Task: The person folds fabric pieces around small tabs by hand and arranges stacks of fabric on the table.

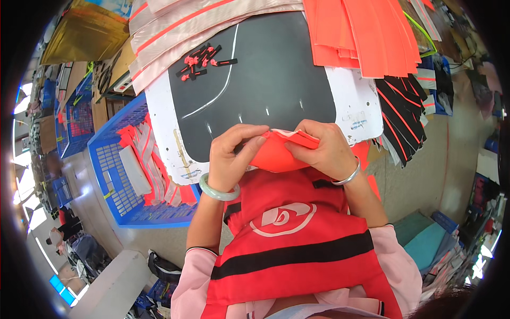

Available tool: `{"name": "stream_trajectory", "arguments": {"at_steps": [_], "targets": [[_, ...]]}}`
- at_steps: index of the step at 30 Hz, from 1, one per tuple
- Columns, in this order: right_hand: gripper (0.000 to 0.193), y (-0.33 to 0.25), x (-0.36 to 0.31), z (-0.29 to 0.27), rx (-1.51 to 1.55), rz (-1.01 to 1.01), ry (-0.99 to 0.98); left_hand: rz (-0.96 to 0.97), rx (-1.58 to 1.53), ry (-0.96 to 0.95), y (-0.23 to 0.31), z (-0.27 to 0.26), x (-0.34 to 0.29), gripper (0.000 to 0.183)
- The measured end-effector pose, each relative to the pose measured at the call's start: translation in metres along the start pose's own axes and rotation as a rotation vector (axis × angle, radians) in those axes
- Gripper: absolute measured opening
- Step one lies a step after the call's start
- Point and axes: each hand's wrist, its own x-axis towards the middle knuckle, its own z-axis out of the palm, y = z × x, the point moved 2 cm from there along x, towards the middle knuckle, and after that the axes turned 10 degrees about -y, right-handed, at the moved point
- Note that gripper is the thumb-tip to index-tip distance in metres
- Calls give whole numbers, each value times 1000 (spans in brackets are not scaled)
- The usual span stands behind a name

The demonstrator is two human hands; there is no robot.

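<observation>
A folded piece of bright coral-orange fabric (277,155) is stretched between my two hands at the near edge of the dark work board (276,69). My left hand (234,154), a pale green bangle at its wrist, pinches the fabric's left end between thumb and fingers. At the other end my right hand (325,149), with a silver bracelet, grips a folded edge, thumb on top. A pale strip shows along the upper fold. Small black strips with coral pieces (199,61) lie in a loose pile at the board's upper left.
Stacked pale fabric strips (186,26) with coral lines cover the board's far left. Coral panels (366,37) overhang the far right, near black striped pieces (401,114). A blue plastic basket (114,196) holding fabric stands left of the board. Red apron (287,255) covers my lap.
</observation>
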Motion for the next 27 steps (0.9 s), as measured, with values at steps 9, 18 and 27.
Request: {"name": "stream_trajectory", "arguments": {"at_steps": [9,18,27], "targets": [[19,10,-4,4,107,10,-18,-89,-148,-4,-6,7,-2,17],[23,15,-6,3,252,0,-23,-152,-226,-179,-7,0,2,18],[19,20,-7,1,178,17,-57,-157,-265,-163,-7,10,3,19]]}}
